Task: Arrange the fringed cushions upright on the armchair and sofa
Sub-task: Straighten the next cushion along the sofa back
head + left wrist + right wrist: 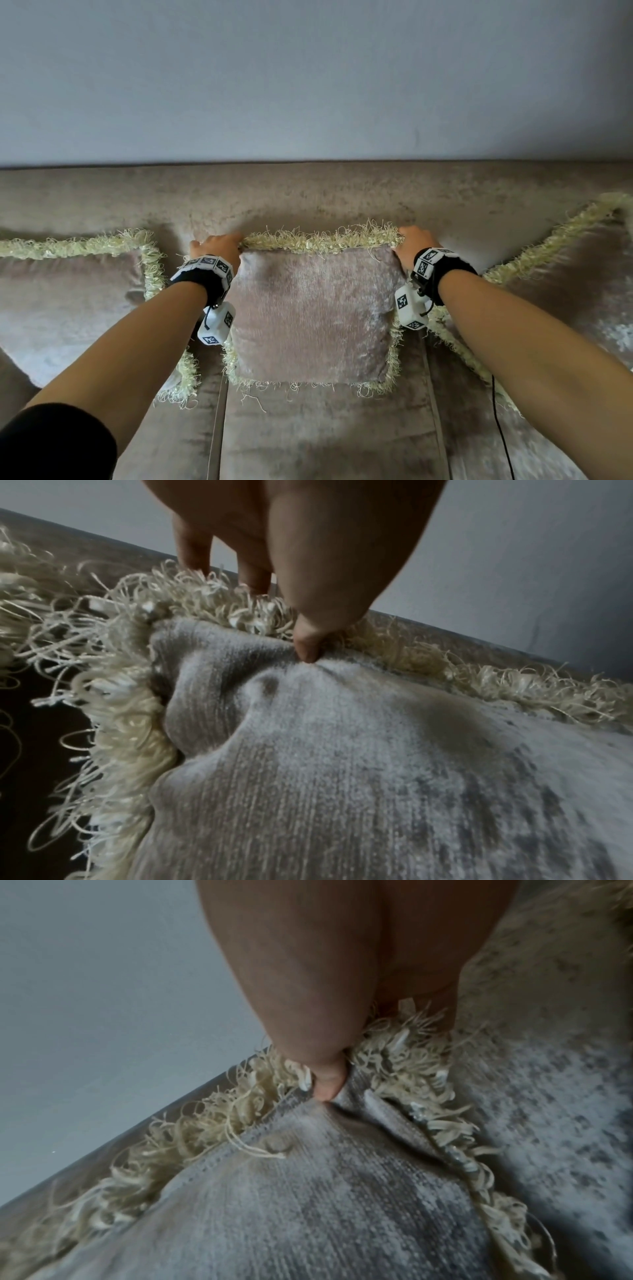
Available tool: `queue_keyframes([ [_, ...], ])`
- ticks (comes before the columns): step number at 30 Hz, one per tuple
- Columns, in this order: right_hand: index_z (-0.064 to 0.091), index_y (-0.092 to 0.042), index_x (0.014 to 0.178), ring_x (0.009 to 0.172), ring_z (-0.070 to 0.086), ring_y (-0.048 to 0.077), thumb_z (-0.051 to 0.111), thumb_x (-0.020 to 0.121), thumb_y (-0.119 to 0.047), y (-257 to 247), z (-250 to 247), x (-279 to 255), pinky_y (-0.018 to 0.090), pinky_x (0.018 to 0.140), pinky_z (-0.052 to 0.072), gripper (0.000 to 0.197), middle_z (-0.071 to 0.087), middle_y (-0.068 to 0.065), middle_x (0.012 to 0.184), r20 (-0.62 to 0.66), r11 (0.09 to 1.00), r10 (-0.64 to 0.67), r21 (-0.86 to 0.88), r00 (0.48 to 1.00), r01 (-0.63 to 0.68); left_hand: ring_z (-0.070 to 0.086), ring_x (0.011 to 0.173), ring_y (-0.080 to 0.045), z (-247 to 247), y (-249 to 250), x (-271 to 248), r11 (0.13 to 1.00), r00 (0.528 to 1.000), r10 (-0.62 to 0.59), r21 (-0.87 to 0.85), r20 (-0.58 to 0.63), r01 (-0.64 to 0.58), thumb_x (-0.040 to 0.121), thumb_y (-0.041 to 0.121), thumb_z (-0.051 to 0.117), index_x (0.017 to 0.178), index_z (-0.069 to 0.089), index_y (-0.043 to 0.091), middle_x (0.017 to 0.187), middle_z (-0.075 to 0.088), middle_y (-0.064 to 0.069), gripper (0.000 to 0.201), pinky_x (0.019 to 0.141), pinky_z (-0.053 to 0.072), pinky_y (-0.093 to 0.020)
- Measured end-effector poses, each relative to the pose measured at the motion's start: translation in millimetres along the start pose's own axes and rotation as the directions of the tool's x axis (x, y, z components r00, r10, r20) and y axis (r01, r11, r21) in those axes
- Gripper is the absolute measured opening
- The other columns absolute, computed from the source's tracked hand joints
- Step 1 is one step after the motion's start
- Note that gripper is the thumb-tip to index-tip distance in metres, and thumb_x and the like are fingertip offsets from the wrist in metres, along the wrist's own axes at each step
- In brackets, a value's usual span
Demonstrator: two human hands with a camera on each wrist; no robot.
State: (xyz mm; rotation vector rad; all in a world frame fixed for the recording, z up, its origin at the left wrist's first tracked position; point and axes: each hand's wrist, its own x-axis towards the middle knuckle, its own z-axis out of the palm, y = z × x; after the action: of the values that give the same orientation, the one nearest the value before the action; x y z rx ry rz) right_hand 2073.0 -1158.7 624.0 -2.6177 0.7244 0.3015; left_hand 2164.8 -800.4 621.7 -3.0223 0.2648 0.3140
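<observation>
A pinkish-grey velvet cushion (pixel 315 315) with a pale yellow fringe stands upright against the sofa backrest (pixel 308 195), in the middle. My left hand (pixel 219 248) pinches its top left corner, thumb on the front (pixel 308 647), fingers behind the fringe. My right hand (pixel 411 245) pinches the top right corner the same way, thumb (pixel 325 1085) pressed into the fabric. A second fringed cushion (pixel 68 294) leans on the backrest at the left. A third fringed cushion (pixel 565 274) leans at the right, set on a corner like a diamond.
The sofa seat (pixel 325 438) runs along the bottom, split by seams. A plain grey wall (pixel 308 85) rises behind the backrest. A thin black cable (pixel 500 428) hangs below my right forearm.
</observation>
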Motion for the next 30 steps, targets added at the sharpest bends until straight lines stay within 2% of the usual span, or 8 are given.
queue_keyframes([
  [4, 0.047, -0.014, 0.142, 0.106, 0.064, 0.037, 0.057, 0.096, -0.013, 0, -1, -4, 0.039, 0.089, 0.054, 0.048, 0.058, 0.018, 0.133, 0.013, 1.0, 0.023, 0.018, 1.0, -0.024, 0.056, 0.081, -0.023, 4, -4, -4, 0.999, 1.0, 0.007, -0.034, 0.006, -0.007, 0.09, 0.004, 0.043, 0.12, 0.055, 0.037, 0.084, 0.061, 0.001, 0.046, 0.094, 0.039, -0.044],
  [8, 0.051, -0.011, 0.138, 0.103, 0.064, 0.036, 0.065, 0.091, -0.014, -4, -2, -9, 0.043, 0.089, 0.055, 0.049, 0.064, 0.017, 0.123, -0.008, 0.995, 0.054, 0.084, 0.999, -0.053, 0.06, 0.107, -0.027, 4, -9, -9, 0.998, 0.999, 0.038, -0.059, -0.004, -0.038, 0.089, 0.007, 0.053, 0.13, 0.051, 0.035, 0.114, 0.068, -0.002, 0.05, 0.105, 0.036, -0.053],
  [11, 0.051, -0.008, 0.133, 0.106, 0.06, 0.034, 0.07, 0.086, -0.013, -5, -7, -18, 0.043, 0.09, 0.054, 0.051, 0.057, 0.015, 0.125, -0.089, 0.992, 0.039, 0.122, 0.995, -0.028, 0.054, 0.115, -0.026, 0, -17, -17, 0.999, 0.999, 0.033, 0.029, -0.015, -0.033, 0.086, 0.002, 0.053, 0.13, 0.049, 0.031, 0.118, 0.065, -0.001, 0.053, 0.101, 0.039, -0.05],
  [15, 0.05, -0.01, 0.135, 0.118, 0.052, 0.035, 0.069, 0.087, -0.016, -4, -8, -31, 0.041, 0.095, 0.048, 0.052, 0.048, 0.016, 0.134, -0.099, 0.989, 0.058, 0.143, 0.993, -0.043, 0.054, 0.114, -0.026, -4, -19, -29, 0.995, 0.984, 0.016, 0.097, -0.177, 0.002, 0.085, 0.003, 0.056, 0.12, 0.056, 0.027, 0.114, 0.064, -0.001, 0.043, 0.099, 0.042, -0.049],
  [18, 0.054, -0.007, 0.125, 0.116, 0.05, 0.032, 0.065, 0.088, -0.015, -8, -11, -47, 0.04, 0.093, 0.046, 0.039, 0.049, 0.012, 0.128, -0.096, 0.988, 0.033, 0.155, 0.995, -0.018, 0.053, 0.117, -0.029, -6, -15, -39, 0.998, 0.985, -0.013, -0.062, -0.169, 0.003, 0.086, 0.004, 0.057, 0.126, 0.055, 0.025, 0.123, 0.06, -0.006, 0.045, 0.098, 0.043, -0.049],
  [21, 0.06, -0.002, 0.097, 0.102, 0.053, 0.032, 0.061, 0.088, -0.011, -18, -19, -65, 0.038, 0.08, 0.049, 0.012, 0.054, 0.01, 0.101, -0.089, 0.99, -0.03, 0.133, 0.996, 0.042, 0.061, 0.104, -0.029, -13, -9, -49, 0.925, 0.994, -0.067, -0.38, -0.091, 0.028, 0.087, 0.012, 0.059, 0.125, 0.058, 0.021, 0.125, 0.061, -0.008, 0.04, 0.086, 0.053, -0.04],
  [25, 0.062, 0.002, 0.12, 0.11, 0.06, 0.035, 0.067, 0.087, -0.018, -31, -28, -91, 0.044, 0.092, 0.053, 0.039, 0.062, 0.019, 0.123, -0.086, 0.981, -0.046, 0.183, 0.995, 0.061, 0.065, 0.099, -0.023, -29, -3, -68, 0.824, 0.994, -0.063, -0.566, -0.086, 0.003, 0.086, 0.02, 0.065, 0.118, 0.062, 0.017, 0.119, 0.067, -0.005, 0.033, 0.082, 0.051, -0.03],
  [30, 0.065, 0.001, 0.113, 0.102, 0.065, 0.033, 0.067, 0.089, -0.023, -31, -44, -136, 0.043, 0.086, 0.056, 0.034, 0.066, 0.02, 0.116, -0.061, 0.966, -0.109, 0.23, 0.992, 0.12, 0.066, 0.094, -0.021, -53, -8, -102, 0.789, 0.995, -0.016, -0.612, -0.102, -0.049, 0.089, 0.024, 0.065, 0.115, 0.063, 0.013, 0.113, 0.068, -0.005, 0.028, 0.079, 0.055, -0.032],
])
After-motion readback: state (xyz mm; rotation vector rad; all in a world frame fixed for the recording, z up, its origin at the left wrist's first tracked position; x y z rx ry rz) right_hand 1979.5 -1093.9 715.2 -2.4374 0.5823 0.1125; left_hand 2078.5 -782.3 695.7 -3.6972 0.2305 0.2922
